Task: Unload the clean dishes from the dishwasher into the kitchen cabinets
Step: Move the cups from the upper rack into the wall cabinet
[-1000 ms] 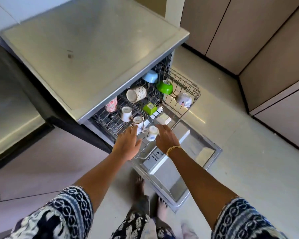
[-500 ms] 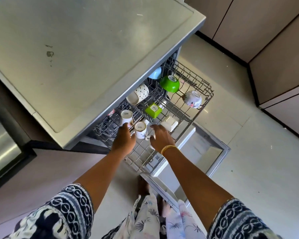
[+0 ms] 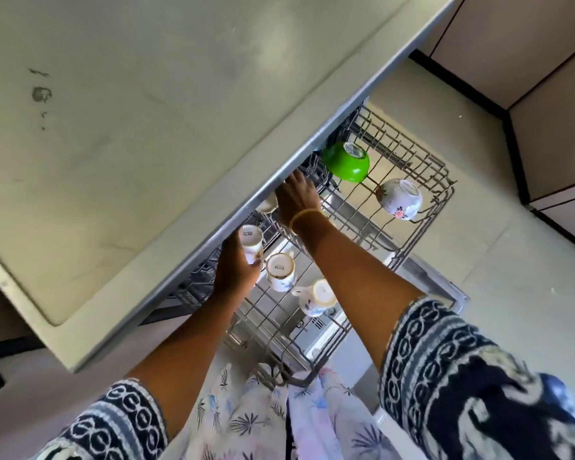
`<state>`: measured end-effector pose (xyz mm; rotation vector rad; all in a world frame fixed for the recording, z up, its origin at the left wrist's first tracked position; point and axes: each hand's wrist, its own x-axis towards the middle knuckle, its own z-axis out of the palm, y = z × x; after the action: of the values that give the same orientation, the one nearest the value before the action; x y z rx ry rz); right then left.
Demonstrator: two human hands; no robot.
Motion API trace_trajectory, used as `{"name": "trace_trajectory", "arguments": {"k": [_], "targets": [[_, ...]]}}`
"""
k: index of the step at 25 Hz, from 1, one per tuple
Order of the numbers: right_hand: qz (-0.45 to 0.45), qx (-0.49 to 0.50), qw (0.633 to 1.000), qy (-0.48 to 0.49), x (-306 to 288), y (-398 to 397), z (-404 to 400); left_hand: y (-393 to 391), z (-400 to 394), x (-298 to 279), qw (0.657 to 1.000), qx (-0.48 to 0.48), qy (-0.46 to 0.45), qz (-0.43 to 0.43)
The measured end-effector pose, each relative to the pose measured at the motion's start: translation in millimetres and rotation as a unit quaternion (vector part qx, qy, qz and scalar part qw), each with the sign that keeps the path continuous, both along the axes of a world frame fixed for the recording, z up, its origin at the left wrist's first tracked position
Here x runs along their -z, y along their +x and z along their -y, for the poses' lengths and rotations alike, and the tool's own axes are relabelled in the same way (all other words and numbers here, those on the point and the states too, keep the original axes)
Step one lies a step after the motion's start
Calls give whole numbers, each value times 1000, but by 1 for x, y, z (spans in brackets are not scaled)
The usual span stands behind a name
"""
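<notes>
The dishwasher's upper wire rack [image 3: 415, 239] is pulled out under the counter edge. My left hand [image 3: 234, 272] grips an upturned white cup [image 3: 252, 241] at the rack's left. Beside it stands a second upturned white cup [image 3: 281, 272], and a third white cup [image 3: 315, 297] lies tilted near the front. My right hand [image 3: 297, 199] reaches deeper into the rack, under the counter edge, next to a cream mug [image 3: 268, 204] that is mostly hidden. Its fingertips are out of sight. A green bowl [image 3: 346, 162] and a white floral bowl [image 3: 400, 199] sit upturned at the back right.
The grey countertop [image 3: 146, 127] overhangs the rack's left half and hides the dishes there. The open dishwasher door [image 3: 439, 290] lies below the rack. Beige cabinet fronts [image 3: 545, 78] line the right side above the pale floor [image 3: 512, 310].
My left hand has closed round the leftmost white cup. My right hand has left the front cup and moved deeper, toward the rack's back under the counter. My head has leaned in closer.
</notes>
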<state>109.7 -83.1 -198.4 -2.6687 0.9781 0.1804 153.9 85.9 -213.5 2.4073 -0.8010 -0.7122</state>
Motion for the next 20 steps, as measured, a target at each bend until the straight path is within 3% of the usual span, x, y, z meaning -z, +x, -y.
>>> {"name": "trace_trajectory", "arguments": {"k": [3, 8, 11, 13, 15, 17, 20], "targets": [[-45, -62, 997, -24, 6, 10, 14, 6, 5, 3, 1000, -15, -8, 13], [230, -38, 966, -112, 22, 6, 12, 12, 14, 9, 997, -67, 14, 32], [264, -33, 960, -86, 22, -11, 0, 6, 15, 0, 994, -98, -10, 41], [296, 1, 955, -13, 9, -21, -4, 6, 13, -10, 992, -114, -27, 40], [332, 96, 932, 113, -12, -35, -14, 4, 8, -26, 990, -123, -43, 47], [348, 206, 884, 235, -37, -50, -24, -5, 2, -44, 988, -124, -73, 57], [354, 302, 815, 345, -68, -81, -42, -34, -18, -72, 986, -114, -118, 39]]}}
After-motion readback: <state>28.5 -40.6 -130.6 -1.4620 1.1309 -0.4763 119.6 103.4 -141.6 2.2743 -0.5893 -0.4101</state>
